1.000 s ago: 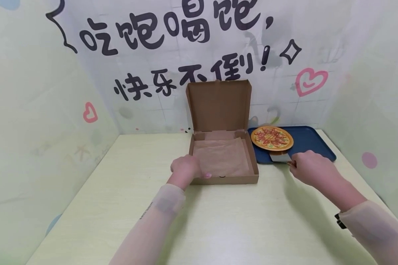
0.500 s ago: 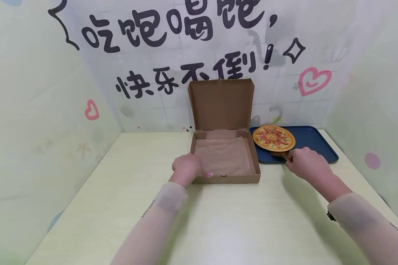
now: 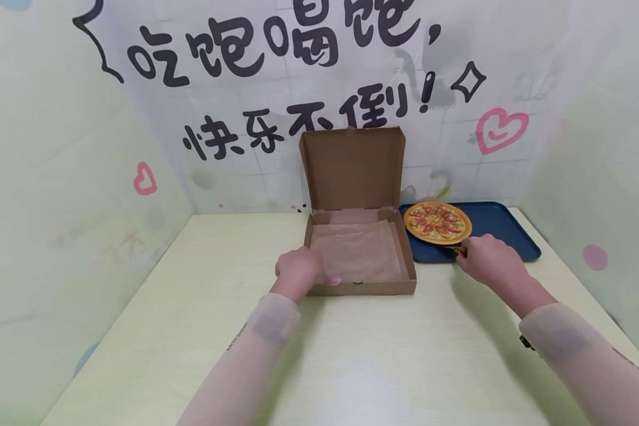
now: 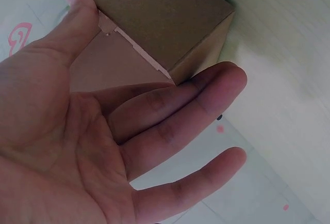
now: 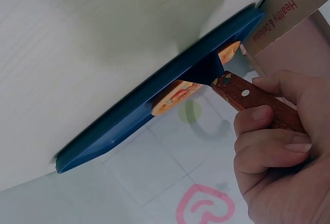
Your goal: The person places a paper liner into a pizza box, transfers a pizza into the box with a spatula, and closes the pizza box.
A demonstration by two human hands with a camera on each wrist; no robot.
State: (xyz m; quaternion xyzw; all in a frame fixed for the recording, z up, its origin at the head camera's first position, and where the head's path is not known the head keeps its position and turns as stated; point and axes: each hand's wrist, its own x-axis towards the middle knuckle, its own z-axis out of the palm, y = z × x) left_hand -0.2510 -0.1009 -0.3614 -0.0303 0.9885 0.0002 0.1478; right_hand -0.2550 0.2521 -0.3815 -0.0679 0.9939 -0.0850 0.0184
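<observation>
At the head view's right, my right hand (image 3: 492,260) grips the wooden handle (image 5: 263,100) of a spatula. Its blade (image 5: 206,73) reaches over the rim of a blue tray (image 3: 500,228) and goes under the near edge of a pizza (image 3: 438,222), so most of the blade is hidden in the head view. The pizza lies at the tray's left side, by the box. My left hand (image 3: 300,267) holds the near left corner of an open cardboard pizza box (image 3: 373,288), thumb at the front wall and fingers along the left side.
Brown paper (image 3: 357,251) lines the box, and its lid (image 3: 354,168) stands upright near the printed back wall (image 3: 245,189). The pale table (image 3: 373,355) extends in front; side walls bound it left and right.
My right hand has shifted slightly left and forward, and the spatula's blade has slid farther under the pizza, out of sight. My left hand stays at the box corner.
</observation>
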